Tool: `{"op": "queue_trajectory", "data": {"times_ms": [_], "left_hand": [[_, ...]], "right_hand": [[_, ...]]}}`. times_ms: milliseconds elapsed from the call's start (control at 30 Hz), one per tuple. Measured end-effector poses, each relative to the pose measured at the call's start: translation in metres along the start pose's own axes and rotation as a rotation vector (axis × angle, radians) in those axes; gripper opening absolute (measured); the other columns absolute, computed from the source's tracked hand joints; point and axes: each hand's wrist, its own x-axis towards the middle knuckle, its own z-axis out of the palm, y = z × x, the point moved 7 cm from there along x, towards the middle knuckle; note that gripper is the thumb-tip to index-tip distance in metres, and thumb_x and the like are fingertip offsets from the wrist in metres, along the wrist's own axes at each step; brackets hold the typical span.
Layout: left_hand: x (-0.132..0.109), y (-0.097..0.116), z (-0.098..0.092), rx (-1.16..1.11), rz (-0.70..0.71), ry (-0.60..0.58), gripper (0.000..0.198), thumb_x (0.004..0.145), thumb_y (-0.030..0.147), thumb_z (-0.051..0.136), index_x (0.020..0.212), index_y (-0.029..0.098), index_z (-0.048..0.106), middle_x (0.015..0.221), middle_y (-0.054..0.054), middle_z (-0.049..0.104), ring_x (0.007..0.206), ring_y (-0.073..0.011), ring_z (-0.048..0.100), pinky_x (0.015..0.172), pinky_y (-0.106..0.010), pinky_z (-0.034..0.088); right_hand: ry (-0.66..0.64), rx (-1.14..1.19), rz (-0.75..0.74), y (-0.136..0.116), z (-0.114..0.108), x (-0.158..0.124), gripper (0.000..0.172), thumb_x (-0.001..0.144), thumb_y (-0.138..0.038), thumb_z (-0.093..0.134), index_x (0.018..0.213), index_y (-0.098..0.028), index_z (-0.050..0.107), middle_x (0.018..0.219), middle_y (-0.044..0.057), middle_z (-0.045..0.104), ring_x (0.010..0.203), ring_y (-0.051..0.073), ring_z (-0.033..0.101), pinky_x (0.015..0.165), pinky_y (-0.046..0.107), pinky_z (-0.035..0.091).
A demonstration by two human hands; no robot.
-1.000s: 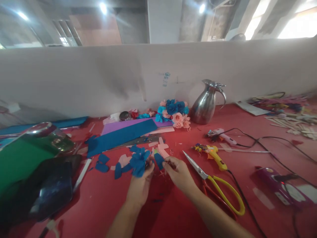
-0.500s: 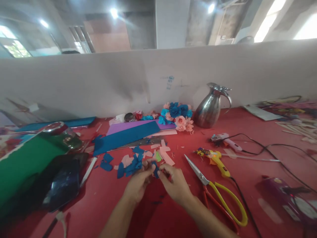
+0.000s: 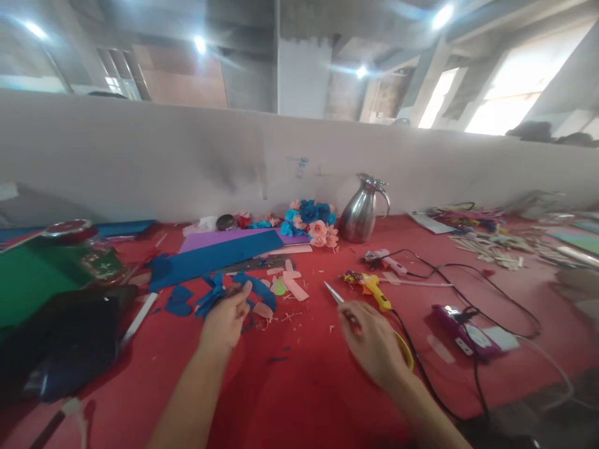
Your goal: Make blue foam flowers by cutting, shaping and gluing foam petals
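Note:
My left hand (image 3: pixel 224 319) is closed on a blue crepe-paper flower (image 3: pixel 213 298), pinched between thumb and fingers just above the red table (image 3: pixel 299 380). My right hand (image 3: pixel 370 342) lies apart from it, over the yellow-handled scissors (image 3: pixel 406 350). The scissors' blade tip (image 3: pixel 333 292) sticks out past my fingertips. That hand is smeared by motion, so whether it grips the scissors is unclear. Blue paper scraps (image 3: pixel 180 300) and pink strips (image 3: pixel 296 287) lie around the flower.
A yellow glue gun (image 3: pixel 373 287), a white glue gun (image 3: pixel 384 259) and a purple device (image 3: pixel 461 330) with black cords lie to the right. A steel jug (image 3: pixel 360 215), a paper-flower bunch (image 3: pixel 311 221), blue (image 3: pixel 215 259) and purple (image 3: pixel 243 237) sheets stand behind. A black bag (image 3: pixel 60 340) lies at left.
My hands have parted: the right one let go of the small blue piece and moved right onto the scissors. The left one moved left with the flower. The view swung right.

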Motion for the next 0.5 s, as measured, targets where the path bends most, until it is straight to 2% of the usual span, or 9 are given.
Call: {"op": "queue_trajectory", "data": {"times_ms": [100,167,233,300,367,500], "left_hand": [[0.003,0.012,-0.006,-0.092,0.028,0.036,0.041,0.043,0.011,0.086,0.052,0.015,0.046,0.038,0.013,0.036,0.03,0.0013,0.021,0.034,-0.016,0.021],[0.003,0.018,-0.008,-0.128,0.036,0.033,0.038,0.048,0.013,0.085,0.053,0.015,0.048,0.038,0.011,0.041,0.029,0.001,0.021,0.034,-0.016,0.022],[0.003,0.02,-0.01,-0.154,0.023,0.022,0.034,0.052,0.015,0.084,0.054,0.015,0.049,0.038,0.009,0.045,0.029,0.0002,0.022,0.033,-0.016,0.022],[0.003,0.02,-0.011,-0.178,0.01,0.014,0.034,0.053,0.016,0.083,0.054,0.015,0.05,0.038,0.008,0.046,0.028,-0.0002,0.023,0.033,-0.016,0.021],[0.005,0.017,-0.013,-0.189,0.0,0.011,0.035,0.053,0.017,0.084,0.053,0.015,0.049,0.037,0.008,0.046,0.028,0.0001,0.022,0.033,-0.016,0.02],[0.013,0.008,-0.015,-0.181,0.0,0.007,0.036,0.05,0.022,0.086,0.055,0.015,0.051,0.039,0.008,0.048,0.029,0.0006,0.023,0.033,-0.015,0.018]], "right_hand": [[0.006,-0.302,0.11,0.053,-0.012,-0.035,0.027,0.083,-0.031,0.05,0.105,-0.022,0.064,0.103,0.011,0.066,0.093,0.028,0.062,0.071,0.034,0.047],[-0.049,-0.328,0.131,0.078,-0.005,-0.051,0.035,0.086,-0.033,0.046,0.116,-0.02,0.06,0.108,0.013,0.066,0.088,0.026,0.065,0.071,0.035,0.049],[-0.092,-0.316,0.122,0.089,0.008,-0.058,0.036,0.087,-0.035,0.045,0.116,-0.019,0.059,0.108,0.013,0.067,0.089,0.026,0.066,0.074,0.035,0.049],[-0.099,-0.299,0.135,0.087,0.022,-0.056,0.035,0.086,-0.035,0.047,0.112,-0.017,0.06,0.102,0.013,0.069,0.089,0.026,0.067,0.075,0.034,0.05],[-0.098,-0.244,0.134,0.072,0.034,-0.045,0.032,0.085,-0.033,0.047,0.11,-0.016,0.06,0.1,0.013,0.07,0.089,0.025,0.068,0.076,0.034,0.05],[-0.07,-0.137,0.03,0.01,0.053,0.004,0.035,0.087,-0.03,0.047,0.117,-0.016,0.056,0.109,0.013,0.067,0.095,0.024,0.066,0.078,0.031,0.05]]}}
